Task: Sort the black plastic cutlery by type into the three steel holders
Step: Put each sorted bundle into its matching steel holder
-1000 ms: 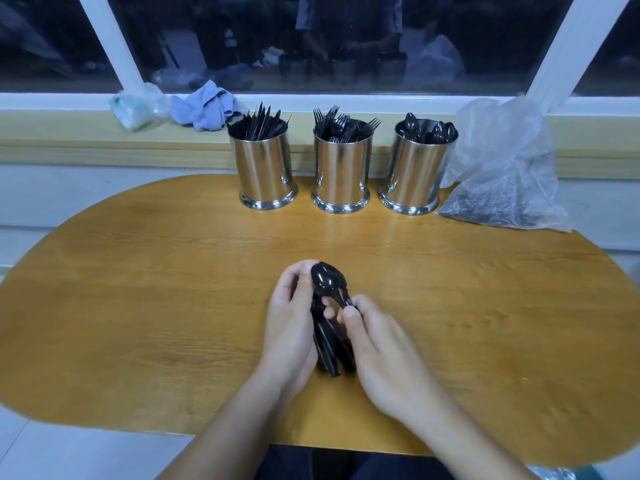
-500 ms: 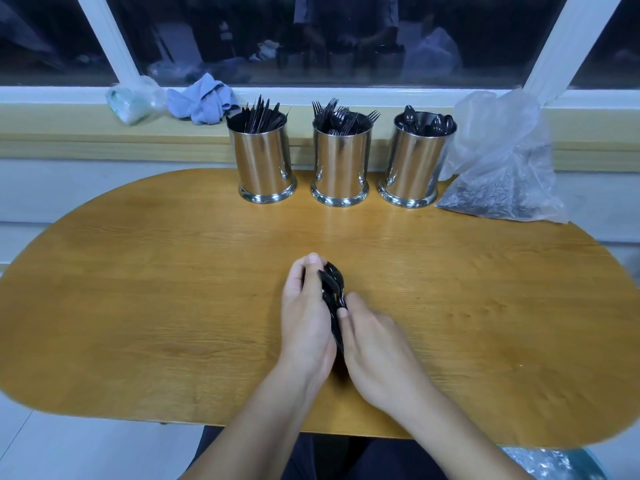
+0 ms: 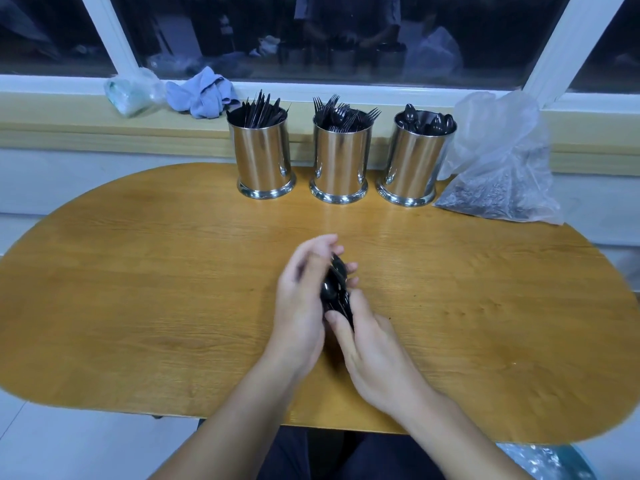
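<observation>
Over the wooden table [image 3: 145, 289], left hand [image 3: 301, 299] and right hand [image 3: 377, 355], each grip curled round the black spoons [image 3: 334, 289]

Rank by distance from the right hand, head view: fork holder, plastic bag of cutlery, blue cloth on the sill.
From the right hand:
1. Fork holder: middle of the three, straight ahead at the table's far edge.
2. Plastic bag of cutlery: far right, beside the spoon holder.
3. Blue cloth: on the window sill, far left.
</observation>
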### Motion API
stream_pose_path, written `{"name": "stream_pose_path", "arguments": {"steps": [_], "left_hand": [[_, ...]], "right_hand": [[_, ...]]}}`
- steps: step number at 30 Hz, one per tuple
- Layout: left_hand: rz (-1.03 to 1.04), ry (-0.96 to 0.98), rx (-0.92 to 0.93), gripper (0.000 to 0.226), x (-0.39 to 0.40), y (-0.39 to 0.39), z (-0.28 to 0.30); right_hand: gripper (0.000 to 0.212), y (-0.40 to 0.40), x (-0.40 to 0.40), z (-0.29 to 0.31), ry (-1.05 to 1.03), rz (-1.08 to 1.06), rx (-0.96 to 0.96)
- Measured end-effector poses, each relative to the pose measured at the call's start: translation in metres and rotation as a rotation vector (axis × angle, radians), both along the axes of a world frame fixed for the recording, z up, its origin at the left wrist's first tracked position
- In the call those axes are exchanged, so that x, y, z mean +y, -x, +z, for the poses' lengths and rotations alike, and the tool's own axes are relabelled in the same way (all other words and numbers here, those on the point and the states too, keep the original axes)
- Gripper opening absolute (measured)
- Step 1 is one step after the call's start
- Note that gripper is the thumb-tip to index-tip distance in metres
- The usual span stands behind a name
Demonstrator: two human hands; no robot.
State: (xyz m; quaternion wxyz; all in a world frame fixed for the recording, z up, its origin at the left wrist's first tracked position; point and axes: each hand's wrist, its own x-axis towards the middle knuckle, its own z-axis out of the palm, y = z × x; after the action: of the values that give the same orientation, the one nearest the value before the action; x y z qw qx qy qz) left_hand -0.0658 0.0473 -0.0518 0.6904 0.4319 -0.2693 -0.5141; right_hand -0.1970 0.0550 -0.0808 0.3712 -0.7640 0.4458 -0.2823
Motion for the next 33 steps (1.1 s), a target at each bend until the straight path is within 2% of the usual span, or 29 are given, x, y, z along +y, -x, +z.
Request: {"name": "stream_pose_path", "arguments": {"steps": [2,6,8,12,13,16,19,21,23,24,26,28,33], "left_hand": [[-0.012,-0.018,-0.141,0.031,-0.003,-0.003,0.001],[0.029,-0.067,-0.218,0.014,-0.009,0.001,0.004],[0.032,-0.031,-0.341,0.01,-0.01,0.002,0.007],[-0.027,0.037,-0.983,0.015,-0.014,-0.011,-0.002],[-0.053,0.038,-1.006,0.017,-0.016,-0.012,-0.001],[-0.139,0.061,-0.772,0.025,-0.026,-0.008,0.009],[-0.202,0.073,-0.758,0.023,-0.037,0.002,0.017],[-0.203,0.094,-0.767,0.017,-0.048,0.01,0.021],[-0.161,0.127,-0.762,0.019,-0.059,0.019,0.028],[-0.145,0.147,-0.764,0.02,-0.068,0.024,0.033],[-0.141,0.181,-0.798,0.021,-0.083,0.03,0.042],[-0.161,0.208,-0.851,0.02,-0.104,0.036,0.053],[-0.135,0.259,-1.0,0.02,-0.181,0.042,0.093]], "right_hand": [[0.035,0.005,-0.009,0.004,-0.036,0.03,-0.007],[0.013,0.01,-0.022,0.011,-0.149,0.103,-0.128],[0.017,0.014,-0.024,0.011,-0.181,0.098,-0.149],[0.015,0.023,-0.03,0.008,-0.135,-0.035,-0.085],[0.014,0.024,-0.031,0.008,-0.092,-0.061,-0.043],[0.023,0.023,-0.03,0.012,-0.021,-0.019,0.045],[0.029,0.026,-0.036,0.018,-0.037,-0.019,0.042],[0.026,0.032,-0.045,0.022,-0.058,-0.067,-0.029],[0.014,0.036,-0.054,0.024,-0.107,-0.168,-0.158],[0.016,0.039,-0.061,0.026,-0.125,-0.233,-0.231],[0.038,0.044,-0.071,0.028,-0.168,-0.298,-0.348],[0.045,0.055,-0.084,0.033,-0.195,-0.283,-0.425],[0.033,0.082,-0.131,0.04,-0.228,-0.242,-0.555]]}}
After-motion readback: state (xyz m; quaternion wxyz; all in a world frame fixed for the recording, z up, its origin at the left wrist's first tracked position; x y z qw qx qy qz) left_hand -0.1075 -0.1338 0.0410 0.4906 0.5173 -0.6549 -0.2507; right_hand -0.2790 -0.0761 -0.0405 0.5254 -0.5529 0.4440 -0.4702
